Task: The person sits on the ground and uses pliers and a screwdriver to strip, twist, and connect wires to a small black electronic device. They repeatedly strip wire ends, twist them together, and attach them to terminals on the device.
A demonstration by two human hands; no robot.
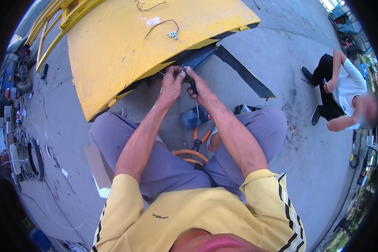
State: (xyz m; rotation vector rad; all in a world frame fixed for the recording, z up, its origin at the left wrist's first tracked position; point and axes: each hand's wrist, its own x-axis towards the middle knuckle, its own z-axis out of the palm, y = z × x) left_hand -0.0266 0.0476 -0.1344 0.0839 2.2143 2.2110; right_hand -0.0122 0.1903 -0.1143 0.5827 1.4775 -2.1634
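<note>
At the near edge of a yellow metal panel (126,50), my two hands meet with their fingertips together. My left hand (171,86) is closed in a pinch on a small piece that I cannot make out. Against the palm of my right hand (202,88) lies a screwdriver (197,105), its dark handle in my fingers and its shaft pointing back toward me. The right thumb and forefinger also press at the small piece. A dark bluish part (203,56) sits just behind my fingers, under the panel's edge.
On the panel lie brown wires (163,24) and a cluster of small metal fasteners (172,35). Between my legs are a dark blue box (195,117) and orange-handled pliers (202,136). A black strip (245,72) slants down at the right; beyond it a person (346,88) sits low.
</note>
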